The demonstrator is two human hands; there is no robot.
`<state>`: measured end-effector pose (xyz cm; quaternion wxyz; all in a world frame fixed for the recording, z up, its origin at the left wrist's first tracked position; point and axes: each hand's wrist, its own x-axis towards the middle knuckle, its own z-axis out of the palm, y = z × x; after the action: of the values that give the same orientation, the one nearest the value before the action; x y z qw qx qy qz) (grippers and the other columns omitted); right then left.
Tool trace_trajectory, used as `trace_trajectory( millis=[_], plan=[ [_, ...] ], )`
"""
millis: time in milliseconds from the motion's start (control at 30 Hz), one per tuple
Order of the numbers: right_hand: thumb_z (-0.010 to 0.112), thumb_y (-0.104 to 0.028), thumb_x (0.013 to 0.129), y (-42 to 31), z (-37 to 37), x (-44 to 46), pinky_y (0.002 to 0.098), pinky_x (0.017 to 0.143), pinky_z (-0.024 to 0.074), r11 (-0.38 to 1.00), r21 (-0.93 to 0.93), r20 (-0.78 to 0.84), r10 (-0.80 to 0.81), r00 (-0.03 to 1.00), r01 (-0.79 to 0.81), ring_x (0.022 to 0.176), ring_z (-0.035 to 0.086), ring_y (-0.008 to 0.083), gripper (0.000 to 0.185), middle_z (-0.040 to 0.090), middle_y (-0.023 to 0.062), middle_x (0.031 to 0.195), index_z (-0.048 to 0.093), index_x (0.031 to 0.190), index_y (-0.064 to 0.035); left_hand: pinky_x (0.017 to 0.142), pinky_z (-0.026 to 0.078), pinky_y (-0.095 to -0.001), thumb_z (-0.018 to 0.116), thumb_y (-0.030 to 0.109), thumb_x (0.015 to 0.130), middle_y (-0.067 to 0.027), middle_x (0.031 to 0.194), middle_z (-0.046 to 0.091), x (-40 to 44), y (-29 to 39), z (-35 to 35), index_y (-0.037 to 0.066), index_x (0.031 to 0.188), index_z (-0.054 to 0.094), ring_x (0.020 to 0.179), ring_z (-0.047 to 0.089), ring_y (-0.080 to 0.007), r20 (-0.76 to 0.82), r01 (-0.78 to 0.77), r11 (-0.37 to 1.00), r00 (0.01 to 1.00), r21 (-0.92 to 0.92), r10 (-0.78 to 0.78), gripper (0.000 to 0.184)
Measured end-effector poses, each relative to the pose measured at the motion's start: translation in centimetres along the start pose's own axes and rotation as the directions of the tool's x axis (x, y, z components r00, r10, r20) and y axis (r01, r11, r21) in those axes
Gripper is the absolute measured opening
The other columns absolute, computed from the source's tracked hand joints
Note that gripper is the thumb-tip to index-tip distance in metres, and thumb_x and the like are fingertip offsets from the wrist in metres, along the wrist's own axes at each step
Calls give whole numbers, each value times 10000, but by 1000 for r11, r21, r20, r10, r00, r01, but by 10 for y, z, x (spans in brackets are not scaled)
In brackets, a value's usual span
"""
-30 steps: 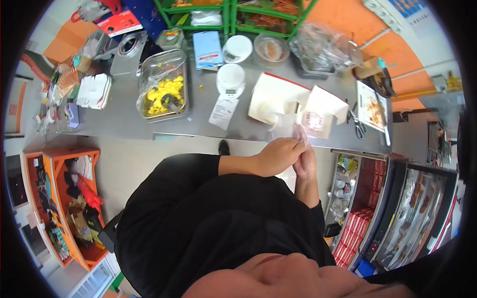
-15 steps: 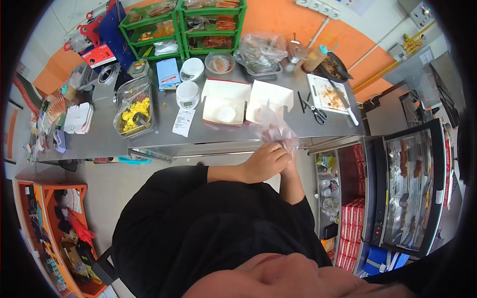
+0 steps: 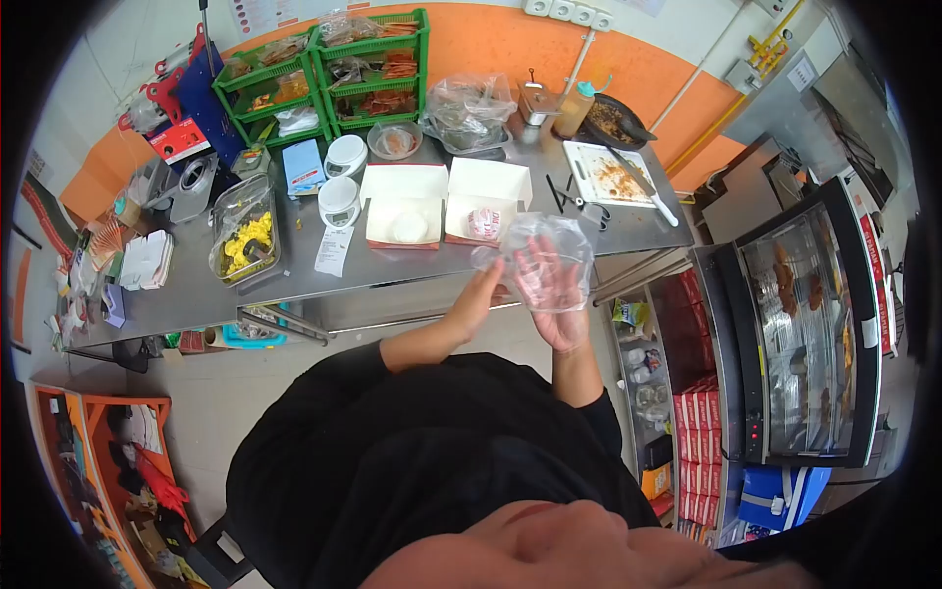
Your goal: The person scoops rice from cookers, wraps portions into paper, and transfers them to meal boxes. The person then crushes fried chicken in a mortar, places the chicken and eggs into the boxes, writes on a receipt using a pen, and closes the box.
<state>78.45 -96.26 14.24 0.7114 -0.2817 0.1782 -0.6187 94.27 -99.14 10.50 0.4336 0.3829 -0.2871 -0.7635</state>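
My right hand is raised over the table's front edge, fingers spread inside a loose clear plastic glove. Close to the glove's left side is my left hand, bare, its thumb and fingers apart; whether it touches the plastic I cannot tell. Behind the hands stand two open cardboard boxes. The left box holds a round white item; the right box has a round item in red-and-white printed wrap.
Two white scales and a receipt lie left of the boxes, beside a clear tub of yellow food. Scissors and a cutting board with a knife are at right. A glass display cabinet stands further right.
The hands have moved apart. My right hand has opened out inside the glove, while my left hand has come away to the left. The view has turned slightly right.
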Motion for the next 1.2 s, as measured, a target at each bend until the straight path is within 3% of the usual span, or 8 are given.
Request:
trace_trajectory(
  millis=[167,233,367,500,567,1033,1100,1200],
  plan=[
    [550,-231,1024,22,-16,-22,410,1171,345,983,-152,-169,-128,977,103,1438,376,287,593,354,145,1577,315,1554,-108,769,489,-268,562,336,1034,-24,936,619,3,-4,5,4,1079,607,827,579,-108,88,-309,911,951,272,297,339],
    [528,38,942,28,-21,-31,422,1127,384,150,-968,119,-429,896,200,1363,488,309,515,508,166,1471,499,1448,-56,758,489,-250,558,317,1037,-15,897,623,3,0,10,12,1069,616,801,580,-99,72,-334,885,942,325,329,313],
    [513,121,884,22,-23,-22,421,1046,449,-520,-809,540,-473,696,274,1271,563,367,492,582,194,1386,605,1343,-32,869,480,-277,574,293,1029,-34,963,619,-9,17,24,6,1137,598,900,592,-128,260,-444,870,885,216,387,307],
    [496,71,955,17,-5,-22,380,985,496,-184,-970,234,-528,816,160,1222,599,301,459,509,173,1472,526,1405,-17,1017,398,-366,686,319,953,-94,1271,493,-6,9,22,39,1356,461,1166,478,-184,509,-789,570,596,229,621,540],
    [485,-33,1026,16,8,-18,312,941,512,962,-234,-245,-199,949,141,1192,599,202,449,456,142,1515,415,1469,-8,1000,405,-376,718,244,909,-111,1263,487,-7,2,18,40,1318,462,1163,480,-200,474,-818,422,572,391,669,524],
    [532,-38,964,50,-71,-12,328,937,498,934,-340,-399,-36,916,-111,1031,633,212,340,656,134,1216,579,1288,50,724,513,-373,645,51,888,-121,922,608,7,8,22,21,1033,579,848,629,-272,409,-664,319,698,676,588,163],
    [564,-10,938,40,-51,-12,353,806,524,234,-972,-108,-533,839,23,904,658,217,247,689,122,1108,654,1164,36,724,516,-393,644,42,876,-134,936,611,4,3,24,20,1040,578,855,627,-305,478,-709,212,634,672,608,178],
    [565,-8,938,24,-45,-10,354,794,532,151,-987,-121,-445,887,-58,891,665,215,268,683,127,1136,646,1190,32,727,518,-421,644,29,861,-152,959,615,6,-6,25,19,1036,572,870,624,-351,540,-734,114,586,670,604,190]
  ],
)
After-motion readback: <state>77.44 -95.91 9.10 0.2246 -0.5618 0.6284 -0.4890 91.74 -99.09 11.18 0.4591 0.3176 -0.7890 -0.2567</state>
